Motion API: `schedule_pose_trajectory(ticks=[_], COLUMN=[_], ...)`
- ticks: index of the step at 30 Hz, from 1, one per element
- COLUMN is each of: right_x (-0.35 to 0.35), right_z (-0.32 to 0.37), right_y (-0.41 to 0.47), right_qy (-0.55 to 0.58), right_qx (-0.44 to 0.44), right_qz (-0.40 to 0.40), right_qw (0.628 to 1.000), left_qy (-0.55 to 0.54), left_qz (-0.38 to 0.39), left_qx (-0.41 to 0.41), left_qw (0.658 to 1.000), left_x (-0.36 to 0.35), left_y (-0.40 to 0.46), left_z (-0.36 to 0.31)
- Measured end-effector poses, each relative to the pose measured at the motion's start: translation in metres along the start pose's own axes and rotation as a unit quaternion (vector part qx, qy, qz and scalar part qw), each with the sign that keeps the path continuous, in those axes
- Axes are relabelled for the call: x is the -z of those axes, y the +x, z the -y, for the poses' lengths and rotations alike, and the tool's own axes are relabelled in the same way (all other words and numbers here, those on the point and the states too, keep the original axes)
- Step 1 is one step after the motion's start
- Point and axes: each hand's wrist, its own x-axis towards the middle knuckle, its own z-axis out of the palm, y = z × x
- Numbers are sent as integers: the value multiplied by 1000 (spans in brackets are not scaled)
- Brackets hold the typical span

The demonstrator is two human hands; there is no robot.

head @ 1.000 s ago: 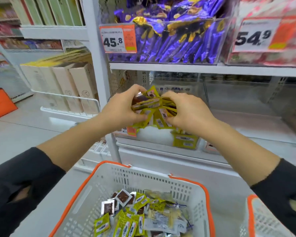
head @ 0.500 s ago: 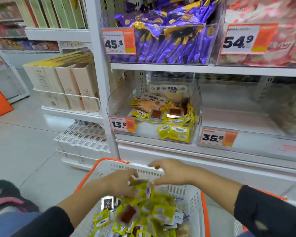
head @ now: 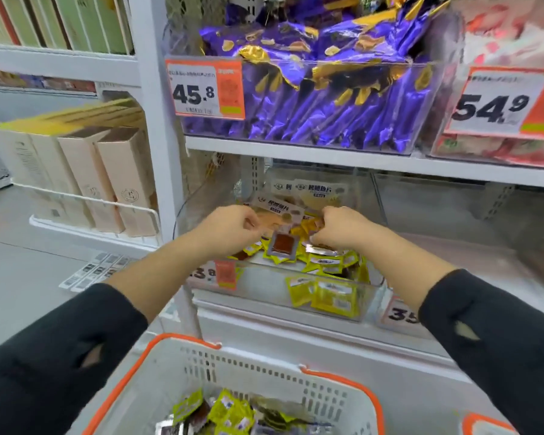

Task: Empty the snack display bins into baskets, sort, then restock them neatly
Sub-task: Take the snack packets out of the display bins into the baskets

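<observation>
Both hands are in the clear snack bin [head: 264, 281] on the lower shelf, the one with the orange price tag [head: 223, 273] on its front. The left hand [head: 230, 229] sits at the bin's left side, its fingers curled in toward the pile of small yellow snack packets [head: 324, 262]; whether they actually grip a packet, I cannot tell from here. The right hand [head: 339, 227] is at the right side of the pile, fingers bunched and curled down onto the packets, looking like they pinch some, though the blur hides exactly which. Between the two hands lies a packet with a brown window [head: 281, 244], flat on top of the heap. Behind the hands, pale fish-slice packs [head: 311, 191] lean at the back of the bin. A few more yellow packets [head: 327, 296] stand against the bin's front wall. Below, close to the camera, the white basket with an orange rim [head: 264, 368] holds a loose heap of the same yellow and brown packets [head: 230, 416]. On the shelf above, a clear bin of purple bags [head: 327, 102] carries a 45.8 tag [head: 206, 87].
</observation>
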Motion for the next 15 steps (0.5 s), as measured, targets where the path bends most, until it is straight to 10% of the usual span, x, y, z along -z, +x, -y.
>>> schedule_pose_trajectory(ticks=[8, 15], right_x=[-11, -17], right_z=[-10, -12], right_y=[103, 142], right_qy=[-15, -62], right_qx=[-54, 0], right_qz=[-140, -177], right_qw=[989, 982], left_qy=[92, -7], left_qz=[130, 60], left_qx=[9, 133], left_qw=[987, 989], left_x=[-36, -60], left_y=[107, 170], left_z=[24, 62])
